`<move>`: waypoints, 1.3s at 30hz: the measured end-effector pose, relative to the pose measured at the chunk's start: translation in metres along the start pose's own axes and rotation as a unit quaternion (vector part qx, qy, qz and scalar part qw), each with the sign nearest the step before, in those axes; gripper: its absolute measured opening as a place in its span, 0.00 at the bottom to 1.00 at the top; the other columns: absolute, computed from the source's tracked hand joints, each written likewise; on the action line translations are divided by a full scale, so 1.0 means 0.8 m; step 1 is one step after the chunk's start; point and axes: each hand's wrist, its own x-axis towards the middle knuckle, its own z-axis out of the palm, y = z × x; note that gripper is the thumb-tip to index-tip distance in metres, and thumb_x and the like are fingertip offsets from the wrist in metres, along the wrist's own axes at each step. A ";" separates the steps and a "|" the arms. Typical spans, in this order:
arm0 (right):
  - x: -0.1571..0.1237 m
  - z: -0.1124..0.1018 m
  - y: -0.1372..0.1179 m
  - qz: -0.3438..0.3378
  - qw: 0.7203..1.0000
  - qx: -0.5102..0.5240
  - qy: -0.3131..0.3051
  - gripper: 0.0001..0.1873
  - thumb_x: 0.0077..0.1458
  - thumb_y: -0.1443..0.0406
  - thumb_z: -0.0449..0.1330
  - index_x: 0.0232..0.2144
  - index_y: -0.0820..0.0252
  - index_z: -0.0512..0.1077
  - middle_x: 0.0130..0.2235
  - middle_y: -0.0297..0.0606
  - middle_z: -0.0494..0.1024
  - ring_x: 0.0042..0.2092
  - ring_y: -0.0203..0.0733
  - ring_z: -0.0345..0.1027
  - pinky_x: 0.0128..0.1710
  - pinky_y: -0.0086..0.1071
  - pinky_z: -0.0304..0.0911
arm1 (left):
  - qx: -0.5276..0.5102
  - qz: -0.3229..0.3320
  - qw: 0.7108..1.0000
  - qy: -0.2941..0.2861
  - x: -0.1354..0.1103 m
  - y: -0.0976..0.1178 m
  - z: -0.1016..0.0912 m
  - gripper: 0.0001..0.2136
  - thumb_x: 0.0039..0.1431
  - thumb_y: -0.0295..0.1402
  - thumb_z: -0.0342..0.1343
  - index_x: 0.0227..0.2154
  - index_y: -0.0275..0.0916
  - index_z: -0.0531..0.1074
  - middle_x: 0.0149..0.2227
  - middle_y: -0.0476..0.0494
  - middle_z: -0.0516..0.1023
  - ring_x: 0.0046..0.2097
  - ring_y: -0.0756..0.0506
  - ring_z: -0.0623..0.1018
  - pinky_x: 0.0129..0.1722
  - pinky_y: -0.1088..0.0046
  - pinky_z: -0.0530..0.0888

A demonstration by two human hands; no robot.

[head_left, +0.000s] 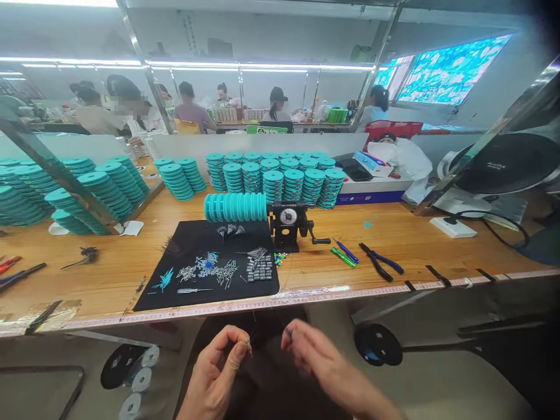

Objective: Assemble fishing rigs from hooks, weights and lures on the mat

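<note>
Just in front of the table's edge, my left hand (pixel 221 368) pinches a tiny blue piece (pixel 247 342) between thumb and forefinger, and a thin thread seems to rise from it. To its right is my right hand (pixel 312 356), slightly blurred, with its fingers curled together. A dark bluish speck shows at those fingertips, too small to name. Beyond both hands lies a black mat (pixel 175 300) with teal sticks (pixel 163 280), small metal pins (pixel 226 273), pale bluish bits (pixel 206 265), rows of grey pieces (pixel 259 269) and a small white-handled tool (pixel 188 290).
Behind the mat stands a hand-cranked winder (pixel 287 224) carrying teal spools (pixel 236 207). More spools (pixel 273 185) are stacked behind it. Pliers (pixel 380 261), a green tool (pixel 343 257) and a blue pen (pixel 347 251) lie right. A measuring tape (pixel 324 296) runs along the edge. People sit farther back.
</note>
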 end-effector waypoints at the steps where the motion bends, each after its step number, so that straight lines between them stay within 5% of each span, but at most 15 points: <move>1: -0.005 0.016 -0.001 0.021 0.998 0.053 -0.038 0.24 0.64 0.45 0.47 0.34 0.58 0.66 0.29 0.30 0.60 0.28 0.33 0.52 0.26 0.25 0.51 | -0.005 0.002 1.000 0.004 0.000 0.000 0.001 0.13 0.59 0.43 0.58 0.27 0.39 0.71 0.28 0.48 0.69 0.32 0.46 0.69 0.34 0.76 0.67; 5: -0.008 0.045 0.004 0.061 0.984 0.135 -0.098 0.25 0.62 0.44 0.50 0.30 0.58 0.63 0.27 0.28 0.55 0.26 0.31 0.44 0.22 0.24 0.43 | -0.017 0.001 1.000 -0.001 -0.001 0.001 0.003 0.13 0.59 0.43 0.58 0.26 0.39 0.70 0.27 0.48 0.68 0.32 0.47 0.67 0.33 0.76 0.67; 13: -0.004 0.050 0.006 0.092 0.971 0.177 -0.129 0.24 0.62 0.44 0.51 0.31 0.59 0.63 0.25 0.27 0.54 0.24 0.30 0.42 0.21 0.23 0.41 | -0.011 -0.012 1.000 -0.024 -0.002 -0.003 0.003 0.15 0.59 0.45 0.57 0.26 0.38 0.71 0.27 0.48 0.67 0.30 0.48 0.66 0.31 0.76 0.67; 24: -0.003 0.056 0.016 0.064 0.986 0.122 -0.096 0.26 0.62 0.43 0.48 0.27 0.58 0.60 0.25 0.28 0.56 0.24 0.31 0.44 0.20 0.24 0.42 | -0.010 -0.044 0.998 -0.041 0.000 -0.003 0.006 0.16 0.59 0.47 0.56 0.26 0.38 0.70 0.26 0.48 0.66 0.30 0.48 0.65 0.28 0.77 0.65; 29: -0.003 0.032 0.016 -0.002 1.000 -0.014 0.019 0.25 0.66 0.46 0.42 0.26 0.57 0.58 0.24 0.29 0.57 0.25 0.34 0.49 0.23 0.26 0.48 | -0.003 -0.036 0.998 -0.042 0.002 -0.002 0.009 0.16 0.59 0.46 0.56 0.25 0.38 0.70 0.25 0.49 0.66 0.29 0.48 0.66 0.29 0.77 0.66; 31: 0.006 -0.003 0.020 -0.063 0.972 -0.177 0.143 0.23 0.68 0.50 0.40 0.28 0.56 0.61 0.25 0.31 0.63 0.26 0.37 0.56 0.26 0.28 0.52 | 0.011 -0.027 0.999 -0.046 0.002 -0.001 0.009 0.15 0.60 0.45 0.56 0.26 0.38 0.71 0.28 0.48 0.69 0.29 0.49 0.66 0.29 0.77 0.67; 32: 0.012 -0.025 0.023 -0.087 0.933 -0.277 0.212 0.21 0.68 0.52 0.40 0.33 0.56 0.64 0.27 0.34 0.67 0.28 0.40 0.61 0.28 0.30 0.54 | 0.022 -0.023 0.998 -0.048 0.001 0.000 0.009 0.15 0.60 0.45 0.55 0.26 0.38 0.71 0.31 0.46 0.72 0.28 0.49 0.66 0.29 0.77 0.67; 34: 0.029 -0.074 0.029 -0.121 0.814 -0.459 0.334 0.20 0.69 0.55 0.39 0.45 0.58 0.66 0.35 0.42 0.73 0.33 0.46 0.67 0.31 0.34 0.57 | 0.059 -0.008 0.997 -0.040 0.000 0.004 0.007 0.14 0.61 0.44 0.54 0.27 0.39 0.72 0.42 0.42 0.74 0.29 0.49 0.67 0.29 0.76 0.67; 36: 0.047 -0.121 0.034 -0.122 0.772 -0.508 0.362 0.20 0.68 0.56 0.41 0.45 0.61 0.68 0.39 0.49 0.73 0.38 0.52 0.67 0.34 0.38 0.58 | 0.099 0.016 0.995 -0.022 0.000 0.008 0.004 0.14 0.61 0.43 0.54 0.26 0.39 0.73 0.48 0.41 0.72 0.32 0.48 0.69 0.33 0.74 0.68; 39: 0.064 -0.162 0.034 -0.128 0.748 -0.540 0.366 0.17 0.64 0.58 0.48 0.38 0.60 0.73 0.39 0.52 0.73 0.42 0.58 0.66 0.39 0.44 0.58 | 0.131 0.044 0.990 -0.015 0.000 0.012 -0.004 0.12 0.61 0.41 0.55 0.27 0.41 0.74 0.44 0.41 0.73 0.36 0.45 0.72 0.38 0.73 0.68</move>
